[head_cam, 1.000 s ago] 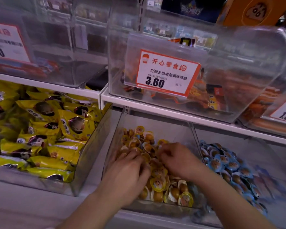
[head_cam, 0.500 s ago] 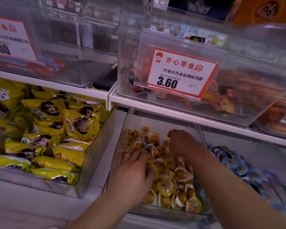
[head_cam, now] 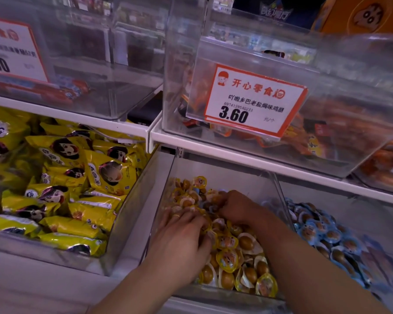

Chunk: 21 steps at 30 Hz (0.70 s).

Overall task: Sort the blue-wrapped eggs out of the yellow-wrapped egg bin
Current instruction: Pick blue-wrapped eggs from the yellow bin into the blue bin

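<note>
The left hand (head_cam: 179, 236) is laid nearest, inside the clear yellow-wrapped egg bin (head_cam: 279, 191), with fingers extended flat and pressed onto the yellow-wrapped eggs (head_cam: 234, 264); nothing is gripped by it. Further in, the right hand (head_cam: 234, 207) is curled over the middle of the pile; whether a pack is pinched cannot be told, as the fingertips are hidden.

Progress is judged as mid-search. One blue-wrapped egg (head_cam: 196, 191) is seen toward the back left of the bin, beyond both hands, and is not yet removed. Its long axis cannot be read; it is largely buried, with only a blue edge exposed. To the right, in the adjoining bin, the sorted blue eggs (head_cam: 322, 232) are heaped without common orientation.
</note>
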Motion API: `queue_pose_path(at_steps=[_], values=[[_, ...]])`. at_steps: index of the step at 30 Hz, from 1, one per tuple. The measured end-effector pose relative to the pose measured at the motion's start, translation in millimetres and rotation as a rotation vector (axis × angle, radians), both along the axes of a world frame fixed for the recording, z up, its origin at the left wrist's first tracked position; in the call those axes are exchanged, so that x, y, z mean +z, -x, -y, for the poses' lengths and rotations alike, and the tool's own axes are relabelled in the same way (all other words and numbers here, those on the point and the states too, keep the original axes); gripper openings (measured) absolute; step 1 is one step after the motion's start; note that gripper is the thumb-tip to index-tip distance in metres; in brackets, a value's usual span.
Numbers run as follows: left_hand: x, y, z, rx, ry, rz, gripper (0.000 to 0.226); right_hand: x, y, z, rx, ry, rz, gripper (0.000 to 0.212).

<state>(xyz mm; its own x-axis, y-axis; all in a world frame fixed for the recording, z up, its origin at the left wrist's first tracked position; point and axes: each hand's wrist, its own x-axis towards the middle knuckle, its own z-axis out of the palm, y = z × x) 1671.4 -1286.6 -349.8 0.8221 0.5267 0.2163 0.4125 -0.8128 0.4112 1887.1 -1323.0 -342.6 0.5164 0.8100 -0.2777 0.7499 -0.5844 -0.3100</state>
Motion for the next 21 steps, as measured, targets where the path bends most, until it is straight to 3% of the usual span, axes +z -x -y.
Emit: queue_pose_path(at_steps=[4, 8, 13, 15, 18, 19, 21], values=[[4, 0, 0, 0.01, 0.043, 0.019, 0.043, -11, 10, -15, -0.056, 0.056, 0.046, 0.043], [9, -1, 0, 0.049, 0.198, 0.161, 0.034, -21, 13, -7, -0.131, -0.129, 0.04, 0.025], [21, -5, 1, 0.152, 0.487, 0.47, 0.026, 24, 16, 3, -0.421, -0.546, -0.125, 0.038], [35, -8, 7, 0.206, 0.729, 0.649, 0.022, 47, 34, 18, -0.302, -0.651, -0.087, 0.032], [49, -16, 14, 0.219, 1.548, 0.733, 0.033, 57, 80, 40, 0.016, -0.738, -0.249, 0.008], [52, -17, 14, 0.194, 1.782, 0.73, 0.042, 56, 93, 45, 0.1, -0.715, -0.286, 0.01], [54, -16, 11, 0.211, 1.947, 0.764, 0.042, 53, 101, 52, 0.18, -0.645, -0.369, 0.032]])
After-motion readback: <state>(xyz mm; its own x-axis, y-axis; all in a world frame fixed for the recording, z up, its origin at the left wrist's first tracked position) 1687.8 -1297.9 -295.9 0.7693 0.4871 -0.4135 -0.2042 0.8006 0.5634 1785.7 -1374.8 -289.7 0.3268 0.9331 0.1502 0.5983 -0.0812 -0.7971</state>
